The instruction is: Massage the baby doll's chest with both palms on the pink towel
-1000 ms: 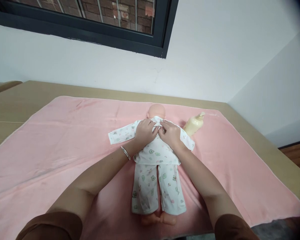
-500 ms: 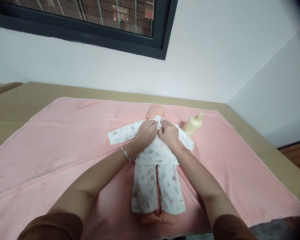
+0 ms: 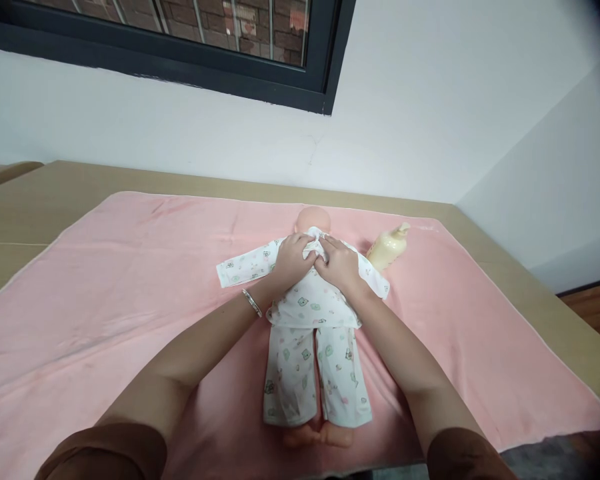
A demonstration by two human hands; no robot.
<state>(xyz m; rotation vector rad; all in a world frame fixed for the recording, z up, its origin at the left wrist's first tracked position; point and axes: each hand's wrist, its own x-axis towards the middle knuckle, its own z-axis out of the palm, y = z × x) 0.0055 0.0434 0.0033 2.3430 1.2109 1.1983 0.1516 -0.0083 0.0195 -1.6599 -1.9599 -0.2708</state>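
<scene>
A bald baby doll (image 3: pixel 313 219) lies stretched out with its head away from me; no face shows. It wears a white printed long-sleeved top (image 3: pixel 310 301) and matching trousers (image 3: pixel 293 377), with the bare feet (image 3: pixel 336 435) poking out at the near end. My left hand (image 3: pixel 295 259) rests on the upper torso just below the collar, palm down, fingers laid along the cloth. Mirroring it, my right hand (image 3: pixel 338 261) lies flat on the other side. The thumbs meet in the middle, and a patch of white cloth shows between the hands.
A cream pump bottle (image 3: pixel 387 249) leans on its side by the doll's right-hand sleeve. Beneath everything spreads a pink blanket (image 3: pixel 130 293) over a wooden table (image 3: pixel 95 175). Behind are a white wall and a dark-framed window (image 3: pixel 325 87).
My hands stay on the doll's upper torso, the fingers shifting slightly, and the gap of cloth between them looks wider. The view has tilted a little.
</scene>
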